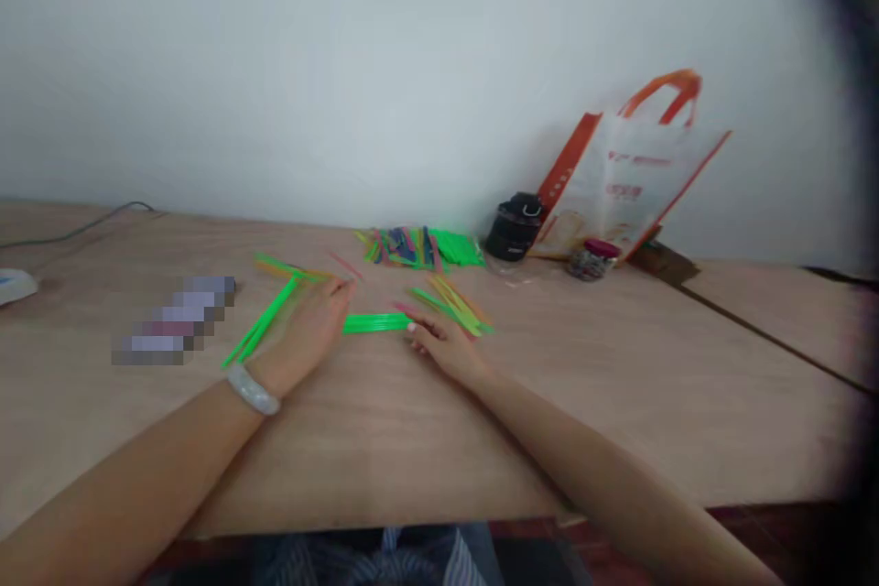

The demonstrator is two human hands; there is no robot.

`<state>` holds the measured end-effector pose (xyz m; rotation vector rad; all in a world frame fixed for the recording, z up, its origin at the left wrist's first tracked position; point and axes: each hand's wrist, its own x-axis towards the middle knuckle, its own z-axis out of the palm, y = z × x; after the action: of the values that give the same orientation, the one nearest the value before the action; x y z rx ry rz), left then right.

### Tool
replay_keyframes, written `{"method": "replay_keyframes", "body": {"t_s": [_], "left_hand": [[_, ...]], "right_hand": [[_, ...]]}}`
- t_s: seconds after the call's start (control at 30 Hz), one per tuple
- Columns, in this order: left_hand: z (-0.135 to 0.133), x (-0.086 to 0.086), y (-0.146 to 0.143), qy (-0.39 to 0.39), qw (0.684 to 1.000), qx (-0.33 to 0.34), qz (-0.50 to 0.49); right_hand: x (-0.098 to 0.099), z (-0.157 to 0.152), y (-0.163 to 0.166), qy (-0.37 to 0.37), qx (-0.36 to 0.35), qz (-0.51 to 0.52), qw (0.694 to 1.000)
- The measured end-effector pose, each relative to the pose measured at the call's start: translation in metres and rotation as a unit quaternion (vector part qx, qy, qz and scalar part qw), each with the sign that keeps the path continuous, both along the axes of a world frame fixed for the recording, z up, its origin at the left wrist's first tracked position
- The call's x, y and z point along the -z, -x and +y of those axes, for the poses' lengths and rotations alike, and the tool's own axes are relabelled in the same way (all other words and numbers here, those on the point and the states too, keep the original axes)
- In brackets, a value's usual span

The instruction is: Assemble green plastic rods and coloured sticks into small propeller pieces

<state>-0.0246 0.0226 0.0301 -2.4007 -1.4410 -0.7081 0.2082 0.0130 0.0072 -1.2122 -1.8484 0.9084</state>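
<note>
green sticks (376, 322) lie crosswise between left hand (306, 330) and right hand (443, 343)

Even, flat light and faint shadows; the pale wall (330, 82) looks soft, and a dark blur curves down the right edge.
</note>
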Motion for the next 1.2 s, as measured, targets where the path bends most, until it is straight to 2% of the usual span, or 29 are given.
{"method": "replay_keyframes", "body": {"t_s": [0.1,0.23,0.3,0.43,0.57,0.7,0.8,0.87,0.93,1.1,1.2], "left_hand": [[0.014,-0.006,0.027,-0.018,0.996,-0.082,-0.02],[0.025,-0.003,0.052,0.021,0.985,-0.169,0.001],[0.029,0.001,0.058,0.043,0.98,-0.191,0.019],[0.033,0.008,0.064,0.058,0.978,-0.195,0.038],[0.036,0.012,0.066,0.051,0.983,-0.175,0.023],[0.036,0.011,0.065,0.041,0.983,-0.18,0.014],[0.032,0.008,0.061,0.024,0.983,-0.179,0.016],[0.03,0.006,0.055,0.008,0.986,-0.167,0.006],[0.027,0.006,0.046,-0.009,0.992,-0.128,-0.012],[0.017,0.015,0.016,0.01,0.999,0.033,-0.003],[0.01,0.021,0.0,0.055,0.995,0.085,0.015]], "right_hand": [[0.0,0.001,-0.001,-0.002,-0.004,-0.006,1.0],[0.001,0.002,-0.001,0.001,0.001,-0.011,1.0],[0.001,0.001,0.0,0.009,0.005,-0.009,1.0],[0.001,0.0,0.0,0.003,0.005,-0.009,1.0],[0.0,0.006,-0.008,-0.093,0.052,-0.049,0.993],[0.001,0.026,-0.035,-0.193,0.149,-0.133,0.961],[0.003,0.043,-0.06,-0.214,0.214,-0.228,0.925],[0.005,0.052,-0.073,-0.203,0.246,-0.293,0.902],[0.008,0.058,-0.08,-0.184,0.259,-0.328,0.89],[0.014,0.064,-0.083,-0.136,0.209,-0.343,0.905],[0.014,0.063,-0.08,-0.129,0.175,-0.344,0.914]]}}
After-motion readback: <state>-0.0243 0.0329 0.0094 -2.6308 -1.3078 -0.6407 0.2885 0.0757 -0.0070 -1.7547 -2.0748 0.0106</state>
